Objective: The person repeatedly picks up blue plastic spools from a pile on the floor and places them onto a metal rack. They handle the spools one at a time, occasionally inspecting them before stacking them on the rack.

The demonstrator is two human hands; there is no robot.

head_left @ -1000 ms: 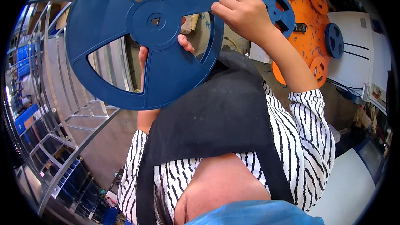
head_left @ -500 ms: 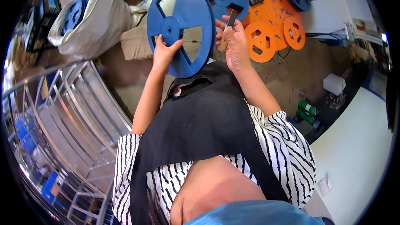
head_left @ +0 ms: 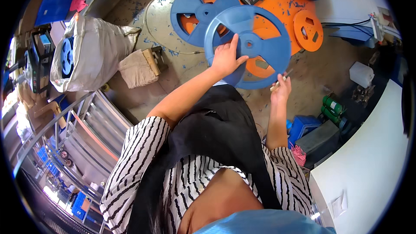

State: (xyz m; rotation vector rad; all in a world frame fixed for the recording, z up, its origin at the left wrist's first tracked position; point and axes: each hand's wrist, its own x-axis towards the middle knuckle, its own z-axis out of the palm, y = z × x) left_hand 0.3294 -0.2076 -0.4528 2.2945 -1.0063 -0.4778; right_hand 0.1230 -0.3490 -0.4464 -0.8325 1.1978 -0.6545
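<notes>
Apparently a rim-trimming step, going by the blue scraps strewn over the floor and the orange tabletop. Blue reel is up in front of the black apron, tilted, its far edge overlapping a second blue reel in view.

Left hand: laid on the reel beside the hub, index finger and thumb apart; remaining fingers partly hidden, cannot tell whether they clamp. Right hand: fingers closed on a small slim tool, at the rim's lower right. Tool tip blurred; cannot tell whether it touches the plastic.

Doing it well, my judgement:
– steady the reel firmly near the hub, so that the rim does not rock under the tool
– light strokes along the edge, tool at a shallow angle; digging in would likely nick the flange
– left thumb and fingers well inside the rim, out of the tool's path, as they lie now
– turn the reel in short steps rather than stretching the right wrist round it
– check window edges as well as outer rim for leftover burrs
</notes>
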